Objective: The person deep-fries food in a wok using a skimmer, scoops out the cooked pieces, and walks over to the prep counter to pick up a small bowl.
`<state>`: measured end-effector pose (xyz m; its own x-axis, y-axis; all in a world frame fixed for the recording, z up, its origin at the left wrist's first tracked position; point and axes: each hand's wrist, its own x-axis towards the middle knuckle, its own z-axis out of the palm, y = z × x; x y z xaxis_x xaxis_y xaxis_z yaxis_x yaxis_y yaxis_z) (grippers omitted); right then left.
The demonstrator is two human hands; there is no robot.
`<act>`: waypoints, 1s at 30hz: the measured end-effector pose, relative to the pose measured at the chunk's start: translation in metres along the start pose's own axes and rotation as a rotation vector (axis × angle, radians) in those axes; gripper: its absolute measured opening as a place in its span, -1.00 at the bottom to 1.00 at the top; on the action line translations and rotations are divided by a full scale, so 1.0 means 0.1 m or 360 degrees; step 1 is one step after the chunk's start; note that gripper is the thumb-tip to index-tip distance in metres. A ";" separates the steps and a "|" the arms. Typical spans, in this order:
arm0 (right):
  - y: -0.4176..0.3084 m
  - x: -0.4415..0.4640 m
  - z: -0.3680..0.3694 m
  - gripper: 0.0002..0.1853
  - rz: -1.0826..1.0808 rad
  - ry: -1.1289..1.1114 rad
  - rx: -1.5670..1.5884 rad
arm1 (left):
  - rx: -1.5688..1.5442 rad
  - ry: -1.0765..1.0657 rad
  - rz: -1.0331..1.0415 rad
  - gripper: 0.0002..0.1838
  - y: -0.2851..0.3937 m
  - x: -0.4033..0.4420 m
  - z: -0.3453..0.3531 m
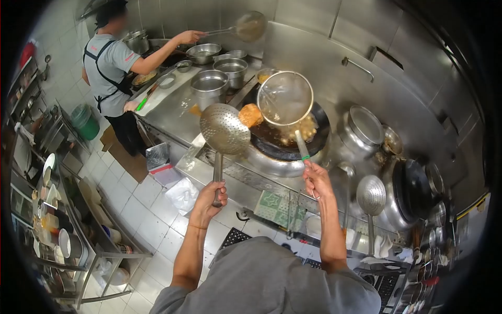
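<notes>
My left hand [210,197] is closed round the handle of a perforated metal ladle [225,129], held up left of the wok. In my right hand [317,180] is the handle of a round fine-mesh strainer [285,98], raised over the wok. A browned piece of food [251,115] shows between the ladle and the strainer; whether it touches either I cannot tell. Below them the black wok [320,137] holds dark liquid with bubbling, pale golden pieces [300,132].
A co-worker [112,68] at the left holds up another strainer [250,26]. Metal pots [209,83] stand behind my ladle. Right of the wok are stacked pans [366,125] and another perforated ladle [371,195]. A green patterned cloth [278,208] lies at the counter's front.
</notes>
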<state>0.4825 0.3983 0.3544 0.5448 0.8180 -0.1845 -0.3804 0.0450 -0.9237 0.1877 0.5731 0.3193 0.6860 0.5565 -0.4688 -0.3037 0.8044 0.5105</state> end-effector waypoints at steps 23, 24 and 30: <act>0.11 -0.09 0.38 -0.53 0.0077 -0.0053 -0.0117 | -0.0065 -0.0096 -0.0077 -0.86 0.10 0.08 -0.11; 0.05 -0.11 0.44 -0.54 0.0076 -0.0053 -0.0213 | -0.0080 -0.0064 -0.0091 -0.86 0.11 0.08 -0.09; 0.03 0.05 0.36 -0.58 -0.0018 0.0038 -0.0286 | -0.0353 -0.0135 -0.0200 -0.82 0.10 0.23 -0.25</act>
<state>0.4568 0.4231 0.3631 0.5668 0.8040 -0.1798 -0.2357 -0.0508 -0.9705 0.1843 0.5990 0.2957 0.7776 0.4373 -0.4518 -0.3435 0.8973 0.2773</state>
